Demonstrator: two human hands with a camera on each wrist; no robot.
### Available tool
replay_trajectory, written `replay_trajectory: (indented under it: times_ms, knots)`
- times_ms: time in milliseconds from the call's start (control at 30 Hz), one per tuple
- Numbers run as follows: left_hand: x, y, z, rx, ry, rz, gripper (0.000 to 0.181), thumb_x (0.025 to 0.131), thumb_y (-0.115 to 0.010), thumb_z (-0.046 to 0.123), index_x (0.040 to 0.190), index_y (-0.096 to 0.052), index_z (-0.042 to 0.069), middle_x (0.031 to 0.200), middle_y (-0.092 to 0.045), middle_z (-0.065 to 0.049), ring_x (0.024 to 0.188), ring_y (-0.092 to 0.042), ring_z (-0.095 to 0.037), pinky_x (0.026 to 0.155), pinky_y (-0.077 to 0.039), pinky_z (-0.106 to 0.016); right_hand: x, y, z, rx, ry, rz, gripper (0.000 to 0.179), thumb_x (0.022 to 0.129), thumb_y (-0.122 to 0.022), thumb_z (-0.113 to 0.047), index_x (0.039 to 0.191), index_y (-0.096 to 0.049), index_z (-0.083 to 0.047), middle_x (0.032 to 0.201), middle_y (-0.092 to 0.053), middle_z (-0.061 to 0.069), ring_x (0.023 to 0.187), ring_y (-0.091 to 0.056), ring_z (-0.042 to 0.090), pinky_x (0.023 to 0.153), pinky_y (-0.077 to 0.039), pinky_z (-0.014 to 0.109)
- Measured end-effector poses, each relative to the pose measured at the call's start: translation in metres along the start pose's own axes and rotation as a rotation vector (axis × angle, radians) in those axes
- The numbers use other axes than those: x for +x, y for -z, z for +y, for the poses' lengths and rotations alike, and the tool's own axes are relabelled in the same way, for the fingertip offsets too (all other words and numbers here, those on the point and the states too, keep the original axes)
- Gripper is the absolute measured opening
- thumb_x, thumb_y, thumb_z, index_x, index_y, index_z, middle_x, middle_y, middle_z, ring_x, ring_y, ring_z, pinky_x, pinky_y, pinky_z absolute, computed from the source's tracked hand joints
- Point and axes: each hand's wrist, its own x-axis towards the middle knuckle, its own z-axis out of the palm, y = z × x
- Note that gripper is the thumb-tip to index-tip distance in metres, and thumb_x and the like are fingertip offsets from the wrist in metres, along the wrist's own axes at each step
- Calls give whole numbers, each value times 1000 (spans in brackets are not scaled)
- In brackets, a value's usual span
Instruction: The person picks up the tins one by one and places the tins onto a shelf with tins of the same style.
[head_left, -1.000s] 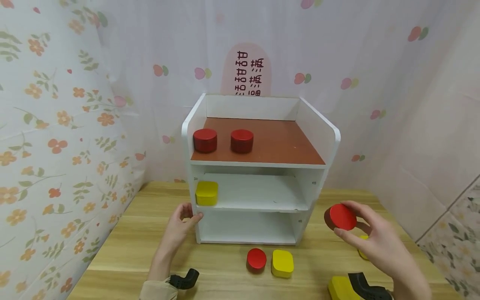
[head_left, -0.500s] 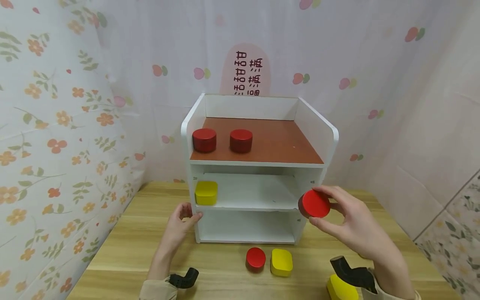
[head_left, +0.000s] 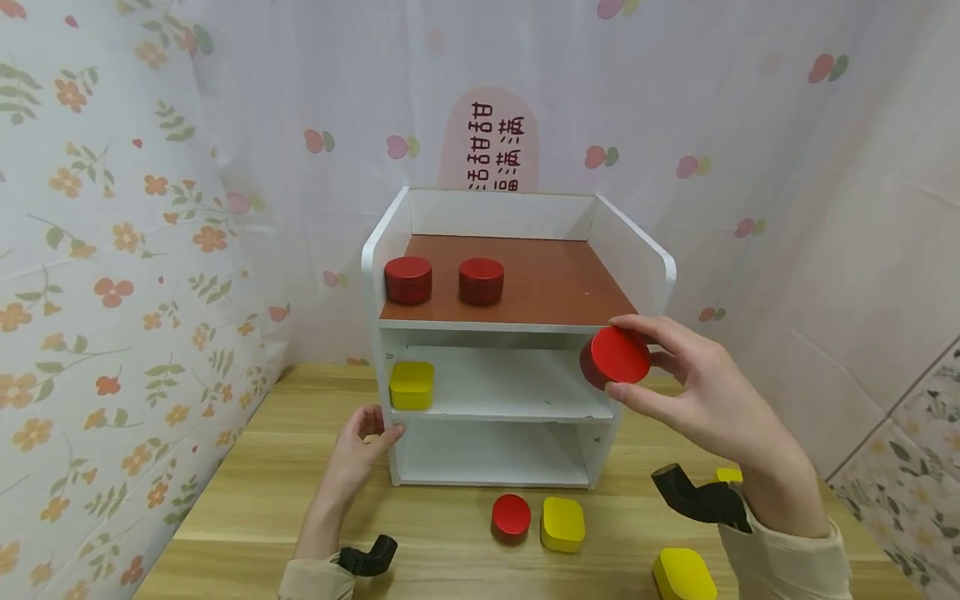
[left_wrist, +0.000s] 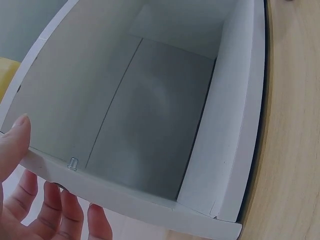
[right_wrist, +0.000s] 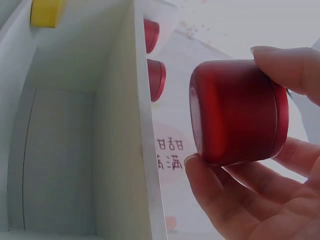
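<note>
A round red tin (head_left: 617,357) is held up by my right hand (head_left: 693,387), thumb and fingers around its sides, in front of the right part of a small white shelf unit (head_left: 510,328). In the right wrist view the tin (right_wrist: 237,112) lies tilted between thumb and fingers. My left hand (head_left: 363,446) grips the unit's left side panel; in the left wrist view the thumb (left_wrist: 14,147) is over the front edge and the other fingers lie along the outer face. Two red tins (head_left: 408,280) stand on the brown top, and a yellow square tin (head_left: 412,385) on the middle shelf's left end.
On the wooden table (head_left: 247,500) before the unit lie a smaller red tin (head_left: 512,518) and a yellow tin (head_left: 562,524). Another yellow tin (head_left: 684,575) is by my right sleeve (head_left: 787,558), with one more partly hidden behind the wrist. Floral curtains (head_left: 150,250) enclose the back and sides.
My right hand has carried the red tin leftward and up, from beside the unit's right side to near the top's front edge. The left hand has stayed on the side panel.
</note>
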Motion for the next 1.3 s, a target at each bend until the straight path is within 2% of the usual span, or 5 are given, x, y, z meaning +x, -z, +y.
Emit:
replay_trajectory:
  times_ms: [167,500,700,1000,1300]
  knots:
    - [0,0,1,3,-9,1,36,90,-73,17,115,-51,3,107,-52,-11,102,-47,-23,82,-41,-30,21,1,1,21,-46,-23,59,82,-79,-4,134,-54,-9,122,-60,-1,101,-59,13,86,-48,19]
    - [-2,0,4,-7,-11,9,36,90,-73,16,115,-50,4,104,-51,-11,99,-46,-22,78,-41,-27,68,-7,12,58,-223,-81,52,89,-74,-30,135,-54,-16,117,-61,1,100,-63,17,83,-50,25]
    - [-1,-1,2,3,-16,11,37,89,-74,19,114,-51,4,103,-52,-11,98,-47,-23,77,-42,-28,88,-10,24,3,-308,-76,55,89,-72,-38,135,-54,-16,118,-62,3,100,-64,22,85,-49,33]
    - [-1,-1,1,9,-18,13,37,89,-74,19,114,-51,5,103,-52,-11,98,-48,-23,76,-43,-28,104,-12,35,-73,-344,-94,57,88,-72,-39,135,-55,-12,120,-61,7,104,-63,28,89,-48,41]
    - [-1,-1,2,16,-9,5,38,89,-74,20,115,-51,4,105,-52,-12,100,-48,-23,78,-43,-28,113,-15,39,-162,-355,-118,56,87,-72,-41,133,-57,-11,122,-60,8,102,-59,27,89,-44,41]
